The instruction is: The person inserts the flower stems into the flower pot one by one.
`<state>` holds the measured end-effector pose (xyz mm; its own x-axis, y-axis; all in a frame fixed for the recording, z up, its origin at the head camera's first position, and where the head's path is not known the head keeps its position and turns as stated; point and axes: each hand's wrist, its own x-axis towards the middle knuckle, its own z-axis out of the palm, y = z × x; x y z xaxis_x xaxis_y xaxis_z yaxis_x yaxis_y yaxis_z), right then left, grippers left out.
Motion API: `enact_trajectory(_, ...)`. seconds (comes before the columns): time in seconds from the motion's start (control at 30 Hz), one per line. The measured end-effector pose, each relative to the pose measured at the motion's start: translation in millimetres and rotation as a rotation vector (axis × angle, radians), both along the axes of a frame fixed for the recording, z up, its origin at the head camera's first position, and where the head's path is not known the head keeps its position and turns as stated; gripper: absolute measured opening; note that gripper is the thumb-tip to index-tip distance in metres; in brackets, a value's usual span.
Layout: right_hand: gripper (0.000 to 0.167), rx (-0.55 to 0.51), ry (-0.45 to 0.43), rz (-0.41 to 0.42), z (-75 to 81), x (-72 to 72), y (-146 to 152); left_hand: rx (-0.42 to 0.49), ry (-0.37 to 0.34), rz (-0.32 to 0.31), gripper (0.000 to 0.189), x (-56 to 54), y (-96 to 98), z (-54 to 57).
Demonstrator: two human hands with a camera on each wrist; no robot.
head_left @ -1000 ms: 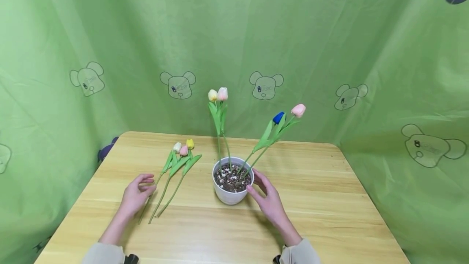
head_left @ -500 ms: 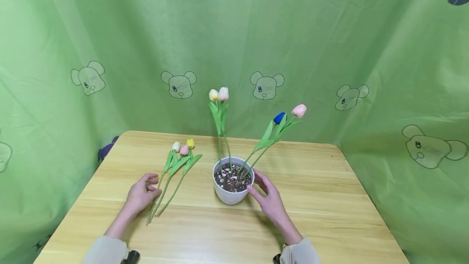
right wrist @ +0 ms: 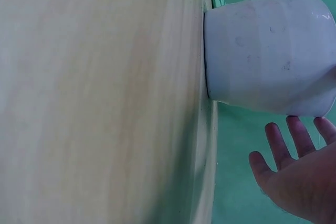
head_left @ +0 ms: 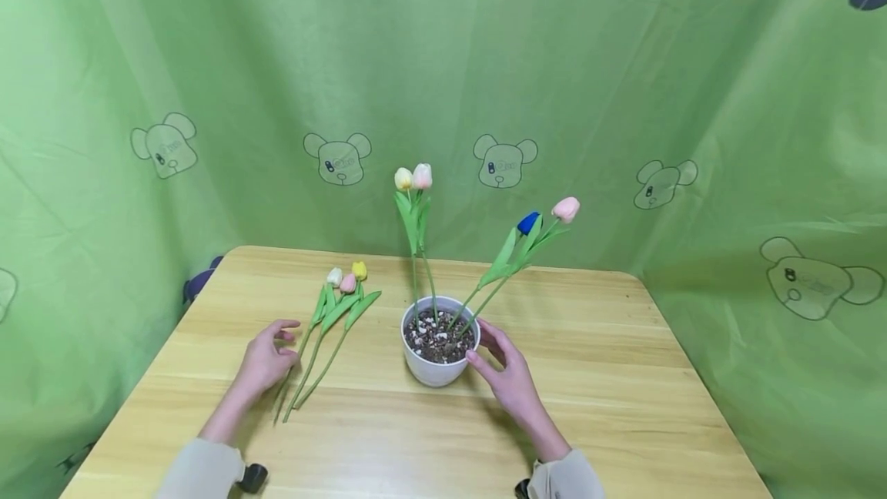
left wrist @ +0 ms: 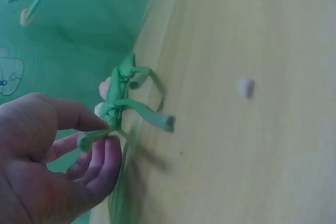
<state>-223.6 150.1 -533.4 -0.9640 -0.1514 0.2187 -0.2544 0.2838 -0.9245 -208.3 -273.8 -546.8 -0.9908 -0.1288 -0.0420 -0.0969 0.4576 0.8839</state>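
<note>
- Sleeves, pale, two, at the near side.
- Left hand, thumb and fingertips narrowed in a pinch on a green stem, leftmost of three; the left wrist view shows this pinch and the stem's blunt end, unclear from the head.
- Right hand, wide, fingers spread, thumb at the rim of the white pot; the right wrist view shows nearly straight fingers, some tips at the wall, others apart from it.
- Pot upright on the wooden table; dark soil with pale bits, visible in the head view alone.
- Loose tulips, left of the pot: white, pink, yellow.
- Potted tulips: cream and pale pink near upright; blue and pink leaning right.
- Green curtain, cartoon heads printed, behind the table.
</note>
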Motion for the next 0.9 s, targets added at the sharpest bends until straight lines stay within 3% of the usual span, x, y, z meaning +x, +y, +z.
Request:
enact_trajectory(0.17, 0.063, -0.003, 0.002, 0.000, 1.7, -0.6, -0.3, 0.063, -0.030, -0.013, 0.061, 1.0, -2.8, 3.6)
enact_trajectory(0.37, 0.063, -0.004, 0.008, 0.004, 1.7, -0.6, 0.3, 0.361, -0.150, -0.071, 0.059, 2.5, -8.3, 0.4)
enact_trajectory(0.43, 0.063, -0.004, 0.008, 0.007, 1.4, -0.3, 0.9, 0.409, -0.201, -0.078, 0.058, 4.0, -9.6, 0.5)
enact_trajectory(0.6, 0.064, -0.001, 0.008, 0.008, 0.2, -0.1, 2.5, 0.413, -0.266, -0.091, 0.057, 7.8, -10.3, 1.8)
enact_trajectory(0.9, 0.063, -0.009, 0.009, 0.011, 2.2, 0.1, 0.5, 0.431, -0.253, -0.076, 0.056, 6.3, -11.6, -3.8)
